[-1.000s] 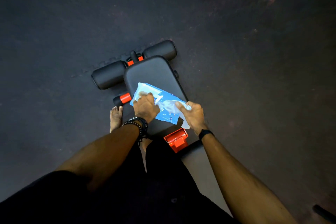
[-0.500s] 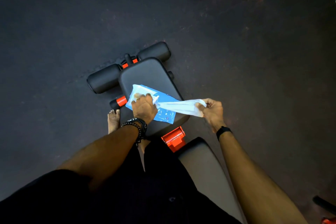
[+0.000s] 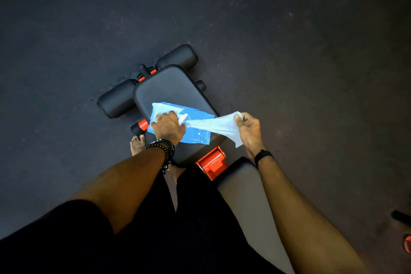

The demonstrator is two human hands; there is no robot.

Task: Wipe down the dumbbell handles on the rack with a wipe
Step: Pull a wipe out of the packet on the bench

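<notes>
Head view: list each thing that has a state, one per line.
Wipe pack: lying on the bench pad, open, held down.
Wipe: partly pulled out, stretched taut.
Left hand: pressing on the pack.
Right hand: pinching the wipe's end.
Bench pad: flat, carrying the pack.

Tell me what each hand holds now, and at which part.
The right hand pinches the white wipe at its free end. The left hand presses on the blue wipe pack near its opening; whether its fingers curl round it cannot be told.
</notes>
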